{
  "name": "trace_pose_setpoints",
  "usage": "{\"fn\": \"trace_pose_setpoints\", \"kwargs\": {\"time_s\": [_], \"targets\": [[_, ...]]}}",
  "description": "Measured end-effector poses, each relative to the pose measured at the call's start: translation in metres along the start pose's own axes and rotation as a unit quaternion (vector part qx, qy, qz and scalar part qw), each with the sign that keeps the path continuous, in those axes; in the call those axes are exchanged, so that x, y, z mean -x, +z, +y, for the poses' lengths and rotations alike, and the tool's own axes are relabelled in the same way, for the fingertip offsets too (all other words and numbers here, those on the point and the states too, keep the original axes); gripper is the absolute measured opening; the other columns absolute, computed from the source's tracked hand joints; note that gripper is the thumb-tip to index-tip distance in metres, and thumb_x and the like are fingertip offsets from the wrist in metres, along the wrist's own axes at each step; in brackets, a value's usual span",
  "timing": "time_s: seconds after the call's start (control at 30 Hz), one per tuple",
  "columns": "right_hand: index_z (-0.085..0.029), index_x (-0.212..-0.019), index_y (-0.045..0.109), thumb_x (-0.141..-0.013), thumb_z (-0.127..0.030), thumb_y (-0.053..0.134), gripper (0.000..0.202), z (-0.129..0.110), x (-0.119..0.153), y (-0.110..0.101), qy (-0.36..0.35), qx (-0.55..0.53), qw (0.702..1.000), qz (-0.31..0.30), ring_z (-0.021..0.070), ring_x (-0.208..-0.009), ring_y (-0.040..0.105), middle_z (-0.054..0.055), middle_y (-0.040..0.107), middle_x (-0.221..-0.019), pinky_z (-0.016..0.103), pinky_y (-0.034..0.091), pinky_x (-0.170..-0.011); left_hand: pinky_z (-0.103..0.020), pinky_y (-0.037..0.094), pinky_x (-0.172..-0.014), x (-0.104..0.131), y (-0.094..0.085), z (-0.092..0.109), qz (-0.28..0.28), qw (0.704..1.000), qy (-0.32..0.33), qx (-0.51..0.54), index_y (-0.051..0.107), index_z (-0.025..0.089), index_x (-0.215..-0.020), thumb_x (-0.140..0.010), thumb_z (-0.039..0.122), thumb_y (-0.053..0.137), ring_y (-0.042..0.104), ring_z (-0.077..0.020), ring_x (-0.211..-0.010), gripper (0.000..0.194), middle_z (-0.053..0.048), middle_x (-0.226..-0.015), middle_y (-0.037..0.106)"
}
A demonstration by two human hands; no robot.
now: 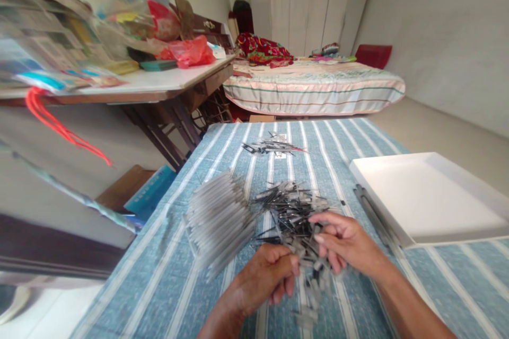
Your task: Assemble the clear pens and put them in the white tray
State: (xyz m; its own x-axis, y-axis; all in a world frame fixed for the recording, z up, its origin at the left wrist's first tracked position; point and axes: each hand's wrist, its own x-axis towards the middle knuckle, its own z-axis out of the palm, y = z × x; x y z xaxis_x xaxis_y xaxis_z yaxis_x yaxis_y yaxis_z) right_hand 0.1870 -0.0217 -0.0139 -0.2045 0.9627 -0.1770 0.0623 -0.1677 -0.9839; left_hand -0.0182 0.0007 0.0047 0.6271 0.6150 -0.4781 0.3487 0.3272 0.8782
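the person's left hand (267,274) and right hand (345,237) are bare, with slender, round-tipped fingers (324,216), and the wrists (379,270) and slim forearms (413,302) are bare too, smooth in outline and widening gently away from the hands.

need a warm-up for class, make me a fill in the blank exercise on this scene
The cloth is blue with white ____.
The right hand is nearer than the left hand to the shallow box, whose colour is ____.
The row of grey sticks lies to the ____ of the loose pile.

Missing words: stripes; white; left
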Motion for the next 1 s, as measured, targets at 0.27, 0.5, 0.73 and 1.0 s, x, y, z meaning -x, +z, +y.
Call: {"fn": "trace_pose_setpoints", "kwargs": {"time_s": [0.27, 0.5, 0.73, 1.0], "targets": [[-0.014, -0.074, 0.051, -0.080, -0.044, 0.052, 0.030, 0.007, -0.001, 0.015, 0.018, 0.028, 0.997, -0.063, 0.0052, -0.031, 0.050, -0.003, 0.059, -0.053, 0.012, 0.027, -0.030, -0.017, 0.027, -0.035, 0.000, 0.003, 0.003, -0.004, 0.999, -0.014, -0.051, 0.053, 0.014, -0.069, -0.079, 0.039, 0.043, 0.037, -0.0055, -0.035, 0.029, 0.004, -0.050, 0.052], [-0.016, -0.068, 0.047, -0.078, -0.045, 0.053, 0.032, 0.001, -0.002, -0.017, 0.007, -0.001, 0.996, 0.085, 0.0055, -0.027, 0.046, -0.004, 0.057, -0.048, 0.014, 0.028, -0.030, -0.022, 0.038, -0.057, 0.016, -0.033, 0.013, 0.182, 0.905, 0.077, -0.377, 0.062, 0.017, -0.065, -0.078, 0.029, 0.046, 0.055, -0.0135, -0.063, 0.024, 0.000, -0.062, 0.057], [-0.016, -0.068, 0.048, -0.077, -0.043, 0.054, 0.028, 0.004, -0.009, -0.027, -0.008, -0.032, 0.980, 0.195, 0.0055, -0.025, 0.044, -0.004, 0.057, -0.049, 0.015, 0.023, -0.027, -0.037, 0.047, -0.067, 0.018, -0.080, -0.006, 0.423, 0.727, 0.088, -0.535, 0.065, 0.015, -0.091, -0.082, 0.026, 0.036, 0.062, -0.0274, -0.077, 0.032, -0.013, -0.084, 0.064], [-0.016, -0.082, 0.055, -0.077, -0.046, 0.050, 0.031, 0.006, -0.011, -0.051, -0.030, 0.048, 0.944, 0.326, 0.0075, -0.026, 0.039, -0.005, 0.054, -0.048, 0.020, 0.026, -0.030, -0.040, 0.050, -0.071, 0.004, -0.101, -0.023, 0.478, 0.644, 0.122, -0.585, 0.063, 0.017, -0.089, -0.078, 0.027, 0.039, 0.062, -0.0298, -0.081, 0.029, -0.014, -0.088, 0.065]]}}
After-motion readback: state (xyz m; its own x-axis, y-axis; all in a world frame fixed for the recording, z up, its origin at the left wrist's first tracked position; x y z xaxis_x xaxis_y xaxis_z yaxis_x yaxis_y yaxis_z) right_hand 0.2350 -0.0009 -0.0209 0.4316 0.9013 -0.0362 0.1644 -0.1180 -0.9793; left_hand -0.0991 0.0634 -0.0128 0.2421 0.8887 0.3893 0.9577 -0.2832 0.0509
